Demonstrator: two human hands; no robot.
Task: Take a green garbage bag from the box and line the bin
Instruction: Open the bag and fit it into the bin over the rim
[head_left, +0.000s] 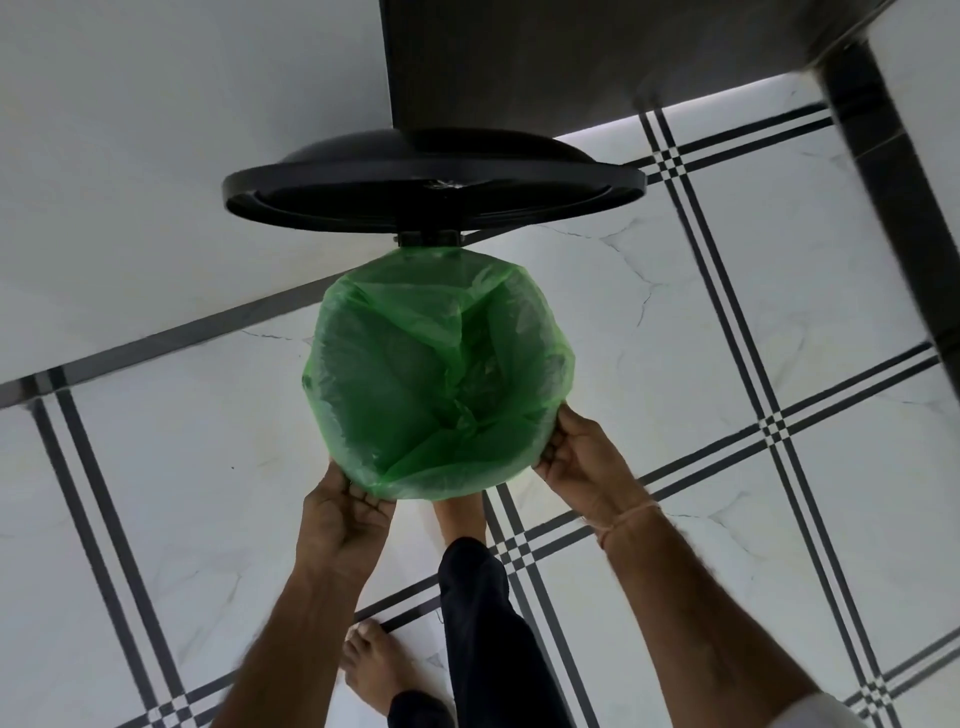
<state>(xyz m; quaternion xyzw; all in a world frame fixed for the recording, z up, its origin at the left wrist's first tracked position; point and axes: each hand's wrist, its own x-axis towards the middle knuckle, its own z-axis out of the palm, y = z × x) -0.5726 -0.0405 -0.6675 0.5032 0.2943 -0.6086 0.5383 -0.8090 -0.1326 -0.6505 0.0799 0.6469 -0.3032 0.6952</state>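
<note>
Both forearms reach forward and down from the near edge of the view, converging on the bin. The left hand (345, 512), palm turned inward and fingers curled, grips the near-left edge of the green garbage bag (436, 384) where it folds over the bin's rim. The right hand (576, 457), with a thread band (626, 522) at the wrist, pinches the near-right edge of the same fold. The bag is spread open inside the bin, covering its whole mouth. The black lid (434, 195) stands raised at the far side. One bare foot (460, 514) reaches under the bin's near edge; the other (376, 662) rests on the tiled floor (675, 312).
</note>
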